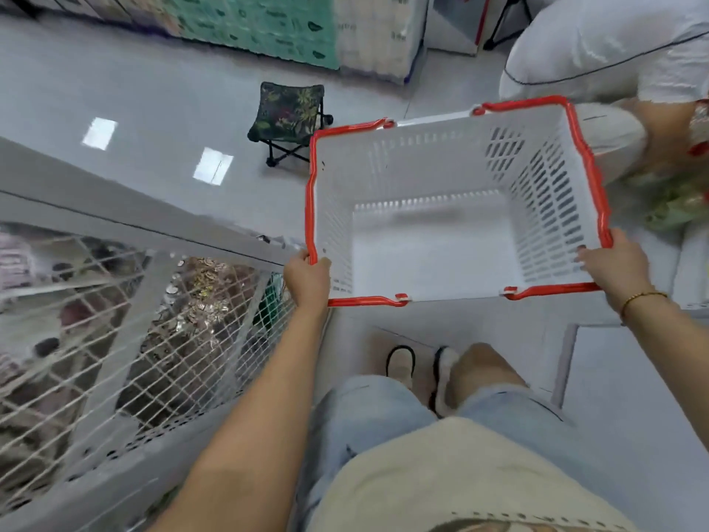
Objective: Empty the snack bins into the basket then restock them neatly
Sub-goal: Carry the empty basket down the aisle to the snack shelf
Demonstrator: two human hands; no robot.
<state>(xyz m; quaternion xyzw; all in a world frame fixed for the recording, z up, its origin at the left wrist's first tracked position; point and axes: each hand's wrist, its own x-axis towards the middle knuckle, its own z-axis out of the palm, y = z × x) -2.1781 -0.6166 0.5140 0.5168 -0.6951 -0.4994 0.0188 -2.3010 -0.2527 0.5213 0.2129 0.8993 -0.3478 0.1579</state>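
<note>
A white plastic basket (433, 163) with red rim handles is held in the air in front of me, and nothing lies inside it. My left hand (307, 278) grips its near left corner. My right hand (614, 266) grips its near right corner, fingers curled over the slotted wall. To my left stands a grey wire-mesh snack bin (126, 324) with wrapped snacks visible through the mesh. More snack packets (679, 201) show at the right edge, blurred.
A small folding stool (287, 117) with a leaf-print seat stands on the grey floor beyond the basket. Another person in white (598, 44) crouches at the upper right. Stacked packaged goods (268, 28) line the far wall. My feet (422, 366) are below the basket.
</note>
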